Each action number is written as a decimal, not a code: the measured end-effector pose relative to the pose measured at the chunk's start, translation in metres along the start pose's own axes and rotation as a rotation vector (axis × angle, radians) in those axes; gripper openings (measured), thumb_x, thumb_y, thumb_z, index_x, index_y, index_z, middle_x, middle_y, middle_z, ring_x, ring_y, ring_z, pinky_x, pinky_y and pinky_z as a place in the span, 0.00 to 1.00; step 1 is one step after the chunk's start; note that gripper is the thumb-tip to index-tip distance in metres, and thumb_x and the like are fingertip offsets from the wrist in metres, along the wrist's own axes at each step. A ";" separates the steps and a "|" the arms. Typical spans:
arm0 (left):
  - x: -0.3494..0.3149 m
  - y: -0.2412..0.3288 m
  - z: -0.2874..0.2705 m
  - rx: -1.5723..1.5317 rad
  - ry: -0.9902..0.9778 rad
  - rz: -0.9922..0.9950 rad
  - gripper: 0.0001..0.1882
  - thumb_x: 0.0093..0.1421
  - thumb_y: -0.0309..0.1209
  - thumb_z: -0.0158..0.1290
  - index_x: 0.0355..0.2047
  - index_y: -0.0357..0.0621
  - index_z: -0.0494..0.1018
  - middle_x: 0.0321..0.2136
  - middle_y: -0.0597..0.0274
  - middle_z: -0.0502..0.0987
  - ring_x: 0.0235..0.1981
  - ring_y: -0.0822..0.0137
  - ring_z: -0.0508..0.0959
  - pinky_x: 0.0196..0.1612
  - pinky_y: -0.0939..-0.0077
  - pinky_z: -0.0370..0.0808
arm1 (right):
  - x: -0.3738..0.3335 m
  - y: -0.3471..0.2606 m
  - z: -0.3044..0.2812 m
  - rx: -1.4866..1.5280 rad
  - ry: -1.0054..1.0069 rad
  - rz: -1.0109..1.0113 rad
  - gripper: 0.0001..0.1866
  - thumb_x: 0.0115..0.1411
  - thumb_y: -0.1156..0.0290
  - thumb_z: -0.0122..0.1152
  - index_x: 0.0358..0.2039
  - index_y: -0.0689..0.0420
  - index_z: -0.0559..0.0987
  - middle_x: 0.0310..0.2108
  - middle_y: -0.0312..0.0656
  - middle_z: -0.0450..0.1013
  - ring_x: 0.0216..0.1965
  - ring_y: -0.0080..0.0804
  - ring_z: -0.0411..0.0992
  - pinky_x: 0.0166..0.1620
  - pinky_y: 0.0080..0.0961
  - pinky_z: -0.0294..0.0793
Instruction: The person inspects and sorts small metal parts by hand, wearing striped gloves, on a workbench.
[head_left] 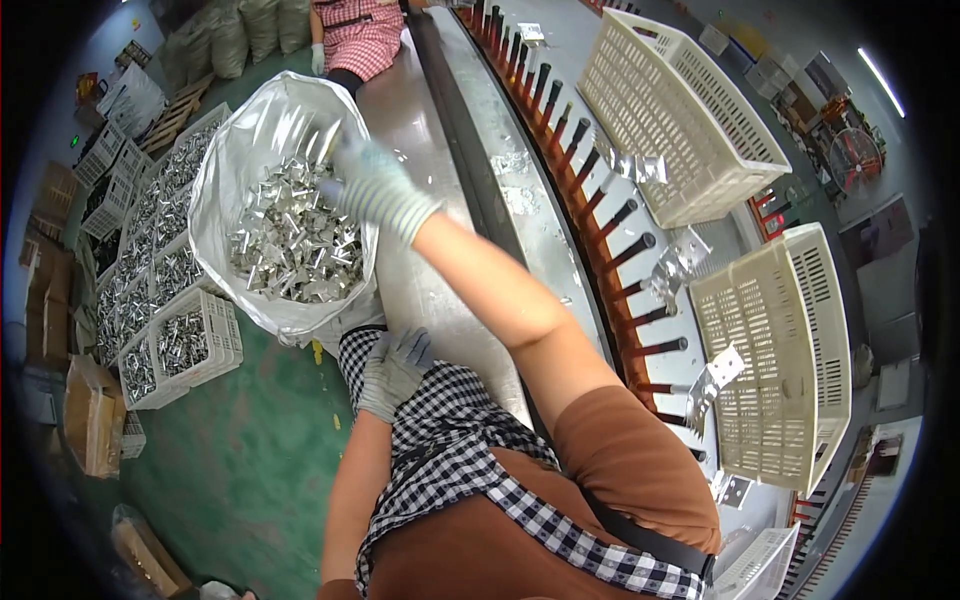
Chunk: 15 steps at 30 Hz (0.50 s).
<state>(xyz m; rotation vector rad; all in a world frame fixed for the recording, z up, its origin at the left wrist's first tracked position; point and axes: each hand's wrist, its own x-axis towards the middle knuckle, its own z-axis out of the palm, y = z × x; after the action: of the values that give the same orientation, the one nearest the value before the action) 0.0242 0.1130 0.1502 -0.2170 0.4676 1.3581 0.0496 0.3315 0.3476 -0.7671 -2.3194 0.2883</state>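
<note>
My right hand [382, 190], in a striped knit glove, is stretched over the right rim of a large white sack [218, 165]. Motion smears its fingers, so whether they hold anything cannot be made out. Inside the sack lies a heap of small shiny metal pieces [298, 235]. My left hand [390, 385], also gloved, lies on the black-and-white checked apron [450, 400] over my lap. Its fingers are stretched out and hold nothing that I can see. Beside my lap runs a bare metal bench [430, 170].
A line of upright pegs with dark tops [632, 245] curves along the right, with bent metal plates [680, 265] among them. Beyond stand cream plastic crates [765, 370]. Crates of metal parts [205, 365] fill the left. A person in a red checked apron [365, 40] sits at the far end.
</note>
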 end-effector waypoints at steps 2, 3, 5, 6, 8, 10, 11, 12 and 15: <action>-0.001 -0.002 0.000 -0.026 -0.018 -0.007 0.20 0.58 0.43 0.44 0.41 0.40 0.71 0.44 0.48 0.71 0.45 0.55 0.69 0.54 0.58 0.63 | -0.045 0.006 0.034 0.301 0.097 0.000 0.21 0.49 0.65 0.56 0.41 0.64 0.73 0.54 0.62 0.55 0.48 0.49 0.66 0.51 0.35 0.66; -0.001 -0.001 -0.002 -0.067 -0.039 0.002 0.20 0.58 0.43 0.44 0.42 0.40 0.70 0.44 0.48 0.71 0.45 0.55 0.70 0.53 0.58 0.63 | -0.064 0.002 0.038 0.320 0.124 0.094 0.22 0.49 0.66 0.56 0.45 0.62 0.70 0.54 0.61 0.55 0.49 0.49 0.65 0.49 0.35 0.67; 0.000 0.002 -0.008 -0.084 -0.067 -0.008 0.20 0.59 0.43 0.43 0.42 0.40 0.70 0.44 0.47 0.71 0.45 0.55 0.69 0.54 0.58 0.63 | -0.102 -0.004 0.029 0.621 0.177 0.395 0.27 0.49 0.69 0.55 0.51 0.60 0.64 0.56 0.58 0.54 0.52 0.49 0.62 0.48 0.34 0.68; 0.000 0.002 -0.009 -0.076 -0.107 -0.010 0.20 0.59 0.43 0.43 0.43 0.41 0.69 0.44 0.49 0.71 0.47 0.55 0.69 0.54 0.58 0.63 | -0.118 -0.004 0.022 0.904 0.203 0.607 0.31 0.48 0.71 0.56 0.54 0.60 0.60 0.57 0.57 0.52 0.54 0.48 0.60 0.47 0.34 0.69; 0.001 -0.002 0.001 -0.066 -0.061 -0.025 0.20 0.59 0.42 0.42 0.44 0.40 0.70 0.44 0.50 0.71 0.48 0.55 0.69 0.56 0.57 0.61 | -0.156 0.032 0.031 0.648 0.621 0.582 0.35 0.49 0.72 0.56 0.57 0.58 0.55 0.60 0.53 0.46 0.55 0.45 0.57 0.45 0.32 0.69; -0.002 0.000 0.001 -0.074 -0.059 -0.019 0.20 0.59 0.42 0.42 0.43 0.40 0.69 0.44 0.49 0.71 0.48 0.55 0.69 0.55 0.57 0.61 | -0.174 0.048 0.010 0.344 0.734 0.641 0.41 0.50 0.72 0.57 0.60 0.62 0.45 0.60 0.56 0.42 0.56 0.45 0.54 0.47 0.32 0.67; -0.001 0.001 0.000 -0.077 -0.061 -0.013 0.19 0.59 0.42 0.42 0.42 0.40 0.68 0.44 0.48 0.70 0.47 0.54 0.69 0.55 0.57 0.62 | -0.177 0.050 -0.010 0.322 0.827 0.642 0.40 0.50 0.71 0.56 0.60 0.62 0.46 0.61 0.57 0.36 0.58 0.47 0.51 0.49 0.34 0.66; 0.001 0.000 0.000 -0.064 -0.063 -0.013 0.19 0.59 0.42 0.42 0.42 0.39 0.68 0.45 0.48 0.70 0.47 0.54 0.68 0.55 0.57 0.62 | -0.179 0.054 -0.026 0.326 0.924 0.574 0.39 0.51 0.71 0.56 0.59 0.62 0.47 0.61 0.58 0.32 0.58 0.50 0.50 0.50 0.34 0.64; 0.003 -0.001 0.000 -0.051 -0.113 0.003 0.19 0.59 0.42 0.43 0.42 0.39 0.69 0.44 0.48 0.71 0.46 0.54 0.70 0.55 0.57 0.62 | -0.185 0.072 -0.054 0.082 0.922 0.628 0.40 0.51 0.71 0.55 0.59 0.62 0.46 0.60 0.60 0.33 0.57 0.53 0.52 0.50 0.37 0.65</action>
<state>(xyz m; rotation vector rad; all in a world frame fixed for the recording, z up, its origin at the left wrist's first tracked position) 0.0259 0.1155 0.1485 -0.1803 0.3397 1.3779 0.2293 0.2794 0.2620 -1.2472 -1.1699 0.2249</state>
